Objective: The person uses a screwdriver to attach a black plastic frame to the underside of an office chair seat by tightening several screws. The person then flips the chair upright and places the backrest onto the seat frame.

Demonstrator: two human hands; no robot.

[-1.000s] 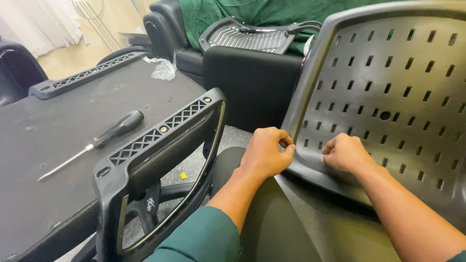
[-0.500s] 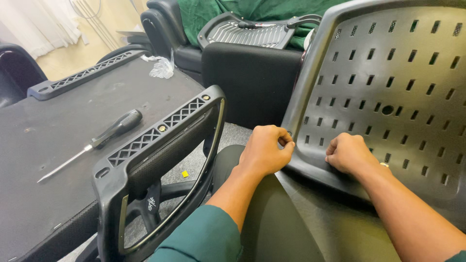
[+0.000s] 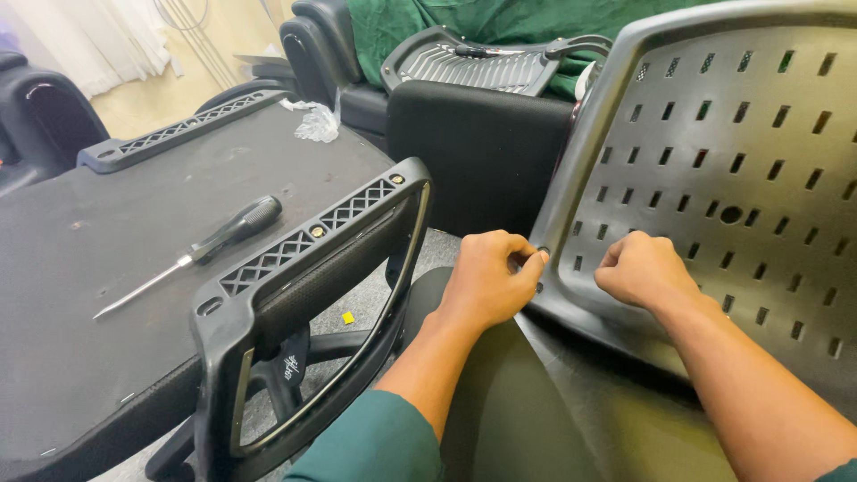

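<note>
A grey perforated plastic chair back (image 3: 732, 152) leans at the right. My left hand (image 3: 486, 277) pinches its lower left rim with thumb and fingers curled; something small may be between the fingertips, but it is too small to tell. My right hand (image 3: 647, 268) is a closed fist pressed against the shell's slotted face, a little to the right. Both forearms reach up from the bottom, the left in a green sleeve. A black chair seat base (image 3: 134, 295) lies upside down at the left with a black armrest (image 3: 303, 295) fixed to its near side.
A black-handled screwdriver (image 3: 201, 245) lies on the upturned seat base. A second armrest (image 3: 178, 134) and a crumpled clear plastic bag (image 3: 314, 120) sit at its far edge. A black block (image 3: 473, 152) and another chair part (image 3: 473, 62) on green cloth stand behind.
Both hands stay on the chair back's lower edge; the left fingers have shifted slightly at the rim. The view has drifted a little, nothing else moved.
</note>
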